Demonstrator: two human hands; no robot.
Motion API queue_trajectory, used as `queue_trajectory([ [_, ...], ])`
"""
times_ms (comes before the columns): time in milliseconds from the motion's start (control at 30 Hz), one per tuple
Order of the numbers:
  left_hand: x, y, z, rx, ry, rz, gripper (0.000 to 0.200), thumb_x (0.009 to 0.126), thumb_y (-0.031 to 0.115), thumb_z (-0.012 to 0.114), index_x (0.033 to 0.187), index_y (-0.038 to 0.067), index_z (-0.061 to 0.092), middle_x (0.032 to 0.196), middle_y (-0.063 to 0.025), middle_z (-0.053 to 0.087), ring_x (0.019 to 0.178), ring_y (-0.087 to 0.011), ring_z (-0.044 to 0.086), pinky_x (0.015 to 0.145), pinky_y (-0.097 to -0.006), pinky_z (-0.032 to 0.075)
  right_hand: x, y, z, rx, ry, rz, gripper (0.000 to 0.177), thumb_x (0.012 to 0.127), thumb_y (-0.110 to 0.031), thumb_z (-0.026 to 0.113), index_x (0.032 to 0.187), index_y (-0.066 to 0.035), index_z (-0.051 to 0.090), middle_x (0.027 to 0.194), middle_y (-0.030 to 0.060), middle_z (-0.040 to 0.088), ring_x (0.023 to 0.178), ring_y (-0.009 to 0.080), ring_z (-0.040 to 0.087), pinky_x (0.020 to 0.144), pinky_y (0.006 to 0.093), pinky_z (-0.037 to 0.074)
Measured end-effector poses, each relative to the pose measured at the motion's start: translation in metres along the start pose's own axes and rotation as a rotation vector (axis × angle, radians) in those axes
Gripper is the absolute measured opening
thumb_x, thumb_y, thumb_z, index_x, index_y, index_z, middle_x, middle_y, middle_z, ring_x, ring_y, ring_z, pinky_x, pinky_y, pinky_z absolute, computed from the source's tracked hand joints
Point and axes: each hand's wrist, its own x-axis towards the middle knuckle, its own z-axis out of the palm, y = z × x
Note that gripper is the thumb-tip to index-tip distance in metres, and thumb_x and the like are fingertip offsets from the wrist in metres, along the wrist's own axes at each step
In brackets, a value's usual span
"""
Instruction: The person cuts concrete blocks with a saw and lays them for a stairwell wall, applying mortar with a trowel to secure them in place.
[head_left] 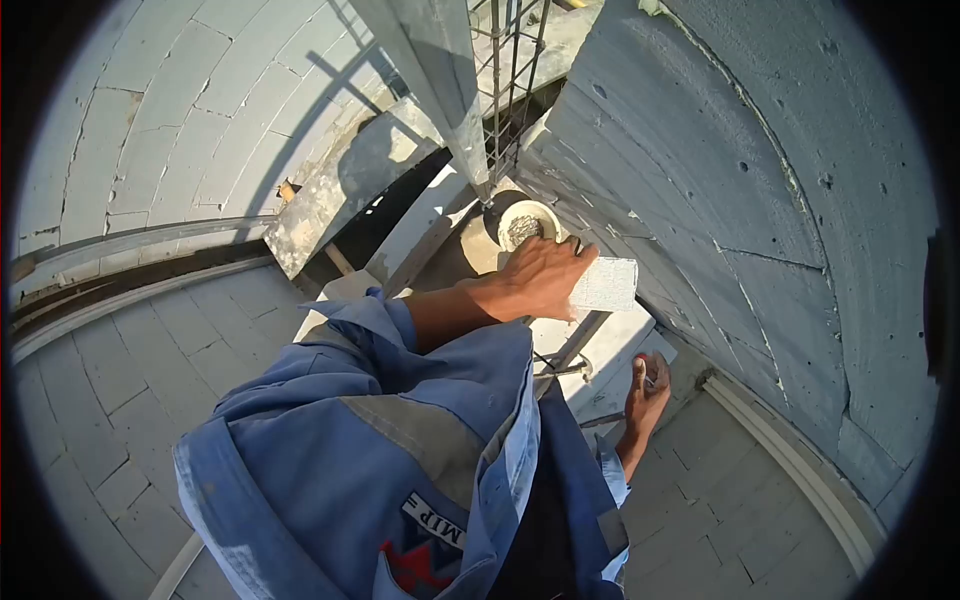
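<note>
My left hand (pixel 540 278) reaches across in front of my chest. Its fingers are wrapped over the end of a small white block (pixel 608 284) with a rough, pale face. Just beyond that hand stands a round cream bucket (pixel 548 213) with grey, lumpy mortar (pixel 522 231) inside. Lower on the right, my right hand (pixel 648 392) is closed beside a pale ledge (pixel 625 340). A small red spot shows at its fingertips, and a flat greyish piece lies close by. What this hand grips cannot be made out.
A tall grey block wall (pixel 720 190) rises close on the right. A metal post (pixel 440 90) and a rebar cage (pixel 508 70) stand ahead. To the left, a stained board (pixel 345 195) leans over a dark gap. Another block wall (pixel 180 110) curves behind it.
</note>
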Motion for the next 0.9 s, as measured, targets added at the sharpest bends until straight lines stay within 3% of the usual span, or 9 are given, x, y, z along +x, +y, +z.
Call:
queue_trajectory([
  [100,-0.033,-0.023,-0.023,-0.042,0.011,-0.151,0.072,0.057,0.030,0.077,0.117,-0.002,0.051,0.089,-0.0217,0.064,0.076,-0.0358,0.067,0.065,-0.0458,0.052,0.012,0.004,0.006,-0.045,-0.124,-0.013,0.065,0.090,-0.050,0.063,0.124,0.005,0.057,0.109,0.0264,0.063,0.099,0.0333,0.066,0.083,0.0397,0.053],
  [233,-0.081,-0.045,-0.041,-0.059,-0.010,-0.368,0.070,0.059,0.033,0.077,0.118,0.004,0.052,0.099,-0.0188,0.064,0.082,-0.0369,0.067,0.072,-0.0477,0.051,0.027,0.001,0.006,-0.083,-0.133,-0.097,0.056,0.091,-0.041,0.064,0.123,0.005,0.057,0.107,0.0264,0.065,0.094,0.0332,0.067,0.081,0.0394,0.053],
  [267,-0.094,-0.056,-0.032,-0.034,0.066,-0.371,0.071,0.060,0.034,0.078,0.119,0.006,0.052,0.104,-0.0188,0.063,0.084,-0.0371,0.067,0.072,-0.0487,0.051,0.031,0.000,0.006,-0.104,-0.137,-0.114,0.054,0.092,-0.038,0.063,0.123,0.006,0.057,0.105,0.0265,0.065,0.092,0.0333,0.067,0.080,0.0394,0.052],
  [467,-0.154,-0.094,-0.037,-0.024,0.091,-0.666,0.083,0.056,0.044,0.080,0.124,0.006,0.052,0.105,-0.0179,0.065,0.092,-0.0356,0.066,0.078,-0.0435,0.053,0.042,0.005,0.010,-0.131,-0.186,-0.191,0.056,0.091,-0.038,0.064,0.123,0.008,0.056,0.105,0.0273,0.065,0.092,0.0333,0.066,0.081,0.0396,0.052],
  [567,-0.173,-0.115,-0.031,0.023,0.198,-0.748,0.083,0.056,0.045,0.081,0.125,0.007,0.052,0.106,-0.0164,0.067,0.092,-0.0337,0.067,0.078,-0.0431,0.053,0.037,0.015,0.017,-0.083,-0.194,-0.175,0.058,0.091,-0.040,0.065,0.123,0.008,0.055,0.106,0.0272,0.065,0.092,0.0329,0.066,0.082,0.0399,0.051],
  [733,-0.190,-0.143,-0.025,-0.005,0.215,-0.888,0.085,0.058,0.047,0.082,0.127,0.008,0.051,0.111,-0.0174,0.066,0.097,-0.0350,0.066,0.083,-0.0422,0.052,0.025,0.021,0.015,-0.099,-0.221,-0.141,0.066,0.089,-0.049,0.064,0.124,0.006,0.055,0.103,0.0242,0.066,0.094,0.0311,0.066,0.082,0.0382,0.050],
  [900,-0.194,-0.171,-0.008,0.034,0.210,-0.950,0.088,0.060,0.048,0.082,0.131,0.008,0.048,0.108,-0.0181,0.067,0.097,-0.0348,0.066,0.083,-0.0437,0.052,0.015,0.042,0.004,-0.144,-0.177,-0.175,0.058,0.090,-0.043,0.064,0.121,0.006,0.057,0.097,0.0214,0.068,0.086,0.0275,0.067,0.076,0.0352,0.051],
])
